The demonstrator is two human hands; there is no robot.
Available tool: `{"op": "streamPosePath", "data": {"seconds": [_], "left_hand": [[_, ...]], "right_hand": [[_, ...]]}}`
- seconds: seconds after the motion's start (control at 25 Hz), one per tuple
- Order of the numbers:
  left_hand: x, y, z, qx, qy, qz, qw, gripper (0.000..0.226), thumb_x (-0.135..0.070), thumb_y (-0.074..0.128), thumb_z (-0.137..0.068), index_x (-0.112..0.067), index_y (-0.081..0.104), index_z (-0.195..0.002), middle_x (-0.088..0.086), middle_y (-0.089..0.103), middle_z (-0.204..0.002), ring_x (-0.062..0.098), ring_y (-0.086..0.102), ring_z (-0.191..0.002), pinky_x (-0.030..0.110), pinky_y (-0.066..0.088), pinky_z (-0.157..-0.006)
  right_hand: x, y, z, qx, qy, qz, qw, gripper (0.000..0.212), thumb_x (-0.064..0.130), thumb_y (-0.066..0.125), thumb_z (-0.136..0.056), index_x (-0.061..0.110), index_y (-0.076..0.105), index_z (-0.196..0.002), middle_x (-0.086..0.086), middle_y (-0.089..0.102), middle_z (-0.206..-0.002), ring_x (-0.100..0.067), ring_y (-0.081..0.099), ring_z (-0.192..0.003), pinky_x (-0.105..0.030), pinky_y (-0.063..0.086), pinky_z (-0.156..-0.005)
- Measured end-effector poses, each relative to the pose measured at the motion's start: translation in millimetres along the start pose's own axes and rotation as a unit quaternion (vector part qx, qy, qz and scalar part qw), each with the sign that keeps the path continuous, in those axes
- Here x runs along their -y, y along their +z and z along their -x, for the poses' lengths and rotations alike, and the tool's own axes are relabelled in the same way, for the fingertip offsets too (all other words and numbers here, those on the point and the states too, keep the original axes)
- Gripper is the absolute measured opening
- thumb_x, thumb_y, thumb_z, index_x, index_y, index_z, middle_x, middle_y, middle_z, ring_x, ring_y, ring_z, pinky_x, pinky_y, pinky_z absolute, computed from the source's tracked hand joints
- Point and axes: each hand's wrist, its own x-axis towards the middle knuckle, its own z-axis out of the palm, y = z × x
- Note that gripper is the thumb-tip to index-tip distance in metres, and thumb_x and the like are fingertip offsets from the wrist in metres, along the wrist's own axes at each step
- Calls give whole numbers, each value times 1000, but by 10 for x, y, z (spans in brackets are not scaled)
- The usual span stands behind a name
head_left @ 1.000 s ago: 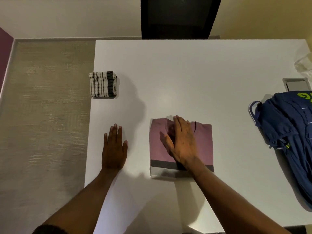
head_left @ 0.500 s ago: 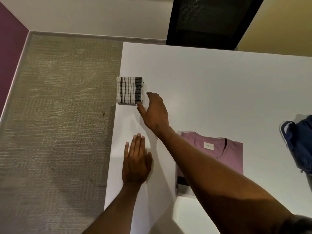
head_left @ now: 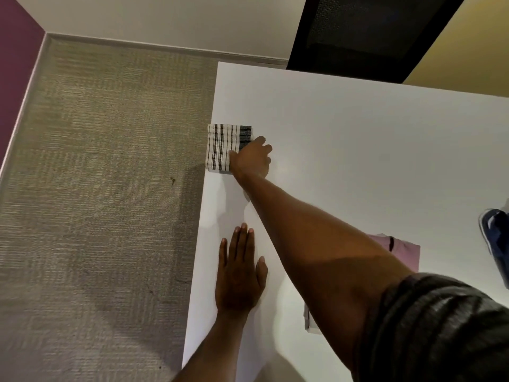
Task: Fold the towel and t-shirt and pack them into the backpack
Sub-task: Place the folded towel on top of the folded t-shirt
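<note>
The left hand (head_left: 239,271) lies flat, fingers straight, on the white table (head_left: 358,161) by its left edge. The folded pink t-shirt (head_left: 405,250) is half hidden. The blue backpack (head_left: 494,244) sits at the right edge. Farther along the left edge, the right hand (head_left: 252,158) grips the folded striped towel (head_left: 220,147).

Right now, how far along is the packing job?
Done: towel and t-shirt lie folded on the table. In hand: right hand grips the towel, left hand rests flat. Left: both must go into the backpack.
</note>
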Motion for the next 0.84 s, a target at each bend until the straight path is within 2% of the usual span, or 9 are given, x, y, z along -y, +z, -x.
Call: {"op": "streamPosePath", "data": {"seconds": [0.04, 0.12, 0.2, 0.28, 0.36, 0.52, 0.64, 0.72, 0.84], "left_hand": [[9, 5, -2, 1, -1, -1, 1000, 65, -37, 49, -105, -6, 33, -161, 13, 24, -171, 25, 15, -161, 54, 21, -127], [6, 8, -1, -1, -2, -4, 1000, 62, -37, 42, -107, -7, 32, -161, 12, 23, -171, 25, 14, -161, 54, 21, -127], [-9, -5, -6, -6, -2, -9, 1000, 61, -37, 30, -108, -6, 33, -160, 12, 24, -170, 25, 16, -160, 54, 22, -127], [-21, -15, -13, -13, 1, -8, 1000, 61, -36, 37, -107, -6, 34, -160, 13, 26, -170, 26, 17, -160, 55, 23, -126], [-15, -9, -15, -17, 4, -13, 1000, 63, -34, 43, -106, -5, 33, -160, 13, 27, -170, 26, 18, -160, 55, 23, -126], [-2, -10, -6, -10, 14, -43, 999, 64, -35, 38, -106, -5, 29, -162, 14, 24, -170, 26, 16, -160, 55, 21, -126], [-13, -14, 4, -17, 19, -40, 999, 64, -35, 41, -105, -6, 32, -161, 14, 27, -169, 26, 19, -160, 54, 21, -126], [-15, -14, 17, -20, 18, -29, 999, 63, -36, 43, -106, -7, 33, -161, 12, 28, -169, 24, 19, -160, 52, 20, -127], [-19, -15, -14, 13, -9, -12, 1000, 61, -37, 33, -108, -9, 28, -163, 8, 22, -172, 20, 12, -161, 51, 15, -129]], "right_hand": [[0, 23, -50, 3, 16, -11, 1000, 69, 30, 79, -89, 6, 37, -139, -17, 46, -142, -39, 54, -127, -47, 49, -103], [-13, 29, -109, 15, 54, -70, 996, 68, 21, 83, -83, 6, 40, -133, -16, 55, -135, -37, 60, -122, -47, 54, -100], [-31, 15, -153, 33, 90, -163, 982, 55, 10, 81, -74, 8, 49, -119, -13, 64, -119, -36, 68, -110, -52, 63, -82], [-85, -17, -158, 57, 114, -236, 963, 34, 5, 79, -71, 12, 59, -98, -12, 70, -105, -34, 73, -93, -56, 64, -63], [-163, -95, -100, 66, 115, -249, 959, 25, 10, 82, -72, 15, 61, -84, -12, 73, -99, -32, 74, -87, -53, 65, -68], [-415, -382, 128, 85, 63, -276, 955, 18, 9, 79, -81, 15, 62, -78, -7, 71, -87, -28, 72, -88, -44, 64, -85], [-687, -654, 358, 125, 41, -307, 942, 19, 1, 72, -86, 18, 63, -86, -11, 72, -98, -32, 73, -99, -50, 61, -92], [-886, -831, 523, 172, 29, -350, 920, 24, -6, 66, -90, 15, 62, -100, -15, 72, -111, -33, 71, -106, -51, 60, -94], [-1197, -1056, 750, 220, 33, -404, 887, 25, -2, 63, -95, 14, 65, -115, -17, 73, -122, -34, 71, -112, -51, 60, -95]]}}
